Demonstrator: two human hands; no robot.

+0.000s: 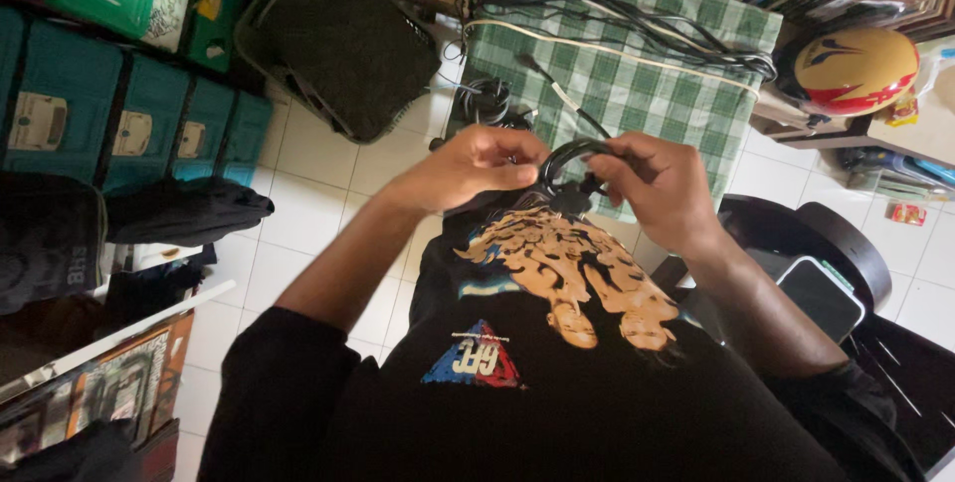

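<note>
Seen from above, both hands meet in front of the person's chest, gripping a coiled black cable (pixel 569 159) between them. Its loop arches sideways from the left hand (pixel 476 166) across to the right hand (pixel 665 187), so its long axis runs hand to hand, equally near both. Left fingers close on one end of the loop; right fingers pinch the other end, near a dark plug. Beyond the hands, more cables (pixel 607 14) lie on a green checked cloth (pixel 676 94) on the floor.
</note>
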